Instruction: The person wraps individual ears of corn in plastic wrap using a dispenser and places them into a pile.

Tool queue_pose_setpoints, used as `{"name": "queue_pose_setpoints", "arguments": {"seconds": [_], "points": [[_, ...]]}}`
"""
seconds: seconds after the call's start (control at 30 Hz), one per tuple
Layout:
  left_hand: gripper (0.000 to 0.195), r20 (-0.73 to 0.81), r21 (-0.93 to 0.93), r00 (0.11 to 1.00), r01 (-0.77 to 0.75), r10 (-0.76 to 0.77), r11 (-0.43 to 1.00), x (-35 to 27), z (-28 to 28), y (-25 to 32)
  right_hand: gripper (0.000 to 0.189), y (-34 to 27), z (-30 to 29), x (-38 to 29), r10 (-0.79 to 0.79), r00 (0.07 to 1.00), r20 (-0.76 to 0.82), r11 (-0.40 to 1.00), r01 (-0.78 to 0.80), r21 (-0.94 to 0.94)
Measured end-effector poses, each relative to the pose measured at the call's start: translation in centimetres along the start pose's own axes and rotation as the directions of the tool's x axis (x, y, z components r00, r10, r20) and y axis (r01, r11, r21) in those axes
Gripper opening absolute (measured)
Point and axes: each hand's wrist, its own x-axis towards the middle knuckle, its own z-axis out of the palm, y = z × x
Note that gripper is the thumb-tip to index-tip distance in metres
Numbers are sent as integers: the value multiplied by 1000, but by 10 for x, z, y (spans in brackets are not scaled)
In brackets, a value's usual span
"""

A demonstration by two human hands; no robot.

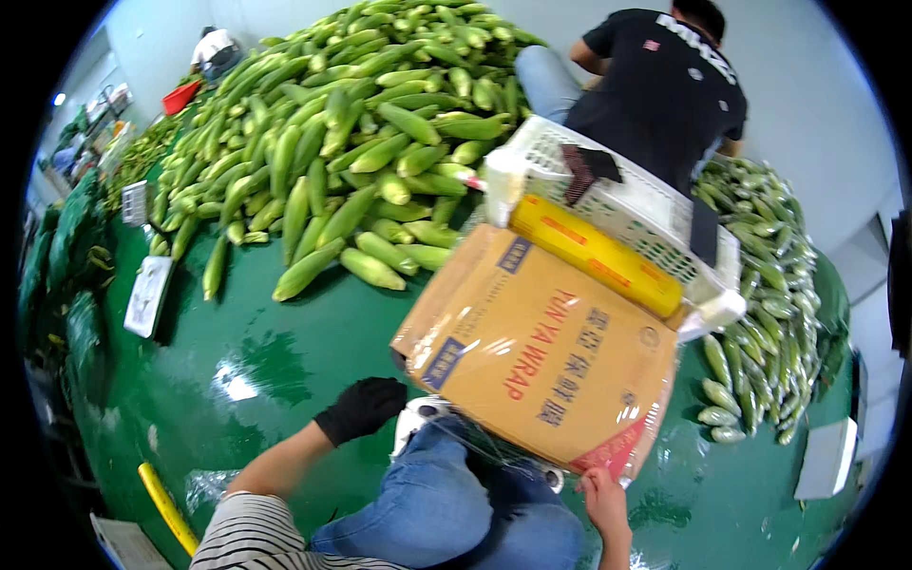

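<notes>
A cardboard carton [541, 349] wrapped in clear plastic film lies before my knees, with large printing on its top. My left hand [363, 410], in a black glove, is just off the carton's left near corner, beside a white shoe [420, 420]. Its fingers look curled, but their tips are hidden. At the carton's right near corner, the bare fingers of my right hand [602, 491] pinch the edge by a red printed triangle. Along the far side of the carton lies a yellow roll-shaped package [595, 253], against a white plastic basket [627, 221].
A large heap of corn in green husks [370, 142] rises ahead. Film-wrapped corn [766, 306] is piled at right, near a person [662, 92] in a black shirt. Another person [217, 53] is far left. A white tray [147, 296] and a yellow tube [167, 509] are on the green floor [285, 349].
</notes>
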Motion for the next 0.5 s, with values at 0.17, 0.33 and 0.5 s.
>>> {"name": "queue_pose_setpoints", "arguments": {"seconds": [0.17,0.33,0.5], "points": [[27,350,-45,845,446,-404,894,-65,45,-29,6,6,5,-5,17,999,-44,996,-13,87],[67,169,-361,364,888,-916,286,-56,127,-167,17,3,0,-6,89,991,99,993,-80,-90],[68,77,-986,-9,148,-997,-77,3,178,-343,15,8,9,-1,74,984,165,997,-69,-35]]}}
